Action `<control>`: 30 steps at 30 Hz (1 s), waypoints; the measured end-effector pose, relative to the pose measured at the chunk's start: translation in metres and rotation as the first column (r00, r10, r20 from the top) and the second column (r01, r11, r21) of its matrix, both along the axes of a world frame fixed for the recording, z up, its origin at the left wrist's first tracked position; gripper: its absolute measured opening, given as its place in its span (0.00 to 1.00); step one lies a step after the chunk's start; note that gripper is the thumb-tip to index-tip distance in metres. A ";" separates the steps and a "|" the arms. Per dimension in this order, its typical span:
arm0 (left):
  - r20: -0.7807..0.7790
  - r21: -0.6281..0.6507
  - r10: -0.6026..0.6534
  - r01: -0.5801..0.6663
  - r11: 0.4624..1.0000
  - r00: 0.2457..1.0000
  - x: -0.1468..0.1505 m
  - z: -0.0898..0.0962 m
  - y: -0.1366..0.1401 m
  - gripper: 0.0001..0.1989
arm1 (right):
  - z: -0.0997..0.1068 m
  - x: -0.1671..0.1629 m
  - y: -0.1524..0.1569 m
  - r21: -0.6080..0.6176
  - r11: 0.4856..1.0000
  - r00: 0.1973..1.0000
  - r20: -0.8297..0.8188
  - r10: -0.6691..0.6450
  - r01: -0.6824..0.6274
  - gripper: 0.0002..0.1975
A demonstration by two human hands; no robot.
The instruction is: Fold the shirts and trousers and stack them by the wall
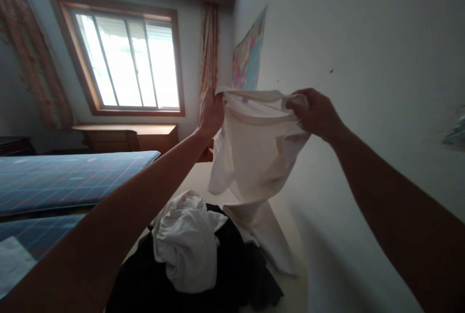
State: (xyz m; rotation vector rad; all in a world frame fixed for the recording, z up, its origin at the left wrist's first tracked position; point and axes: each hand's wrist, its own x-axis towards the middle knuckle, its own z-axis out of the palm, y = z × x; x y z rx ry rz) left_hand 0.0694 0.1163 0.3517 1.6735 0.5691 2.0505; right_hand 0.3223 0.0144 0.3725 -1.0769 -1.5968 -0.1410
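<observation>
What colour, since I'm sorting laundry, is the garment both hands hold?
The garment looks white, in the head view.

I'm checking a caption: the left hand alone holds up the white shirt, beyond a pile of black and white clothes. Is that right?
Not quite: the left hand isn't alone. The head view shows the right hand also gripping the upper edge of the white shirt, beyond the pile.
</observation>
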 end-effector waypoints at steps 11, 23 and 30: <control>-0.259 0.141 -0.010 0.048 0.989 0.966 -0.016 0.020 -0.016 0.22 | -0.004 0.007 0.001 -0.314 0.778 0.700 0.681 -0.216 0.545 0.08; -0.389 -0.107 -0.132 0.098 0.989 0.912 0.018 -0.004 -0.048 0.23 | 0.018 -0.071 0.013 0.155 0.981 0.981 0.177 0.085 -0.113 0.12; -0.315 -0.205 -0.087 0.021 0.979 0.945 0.000 -0.010 -0.045 0.10 | -0.078 -0.076 0.023 0.148 0.983 0.994 -0.007 -0.105 0.105 0.29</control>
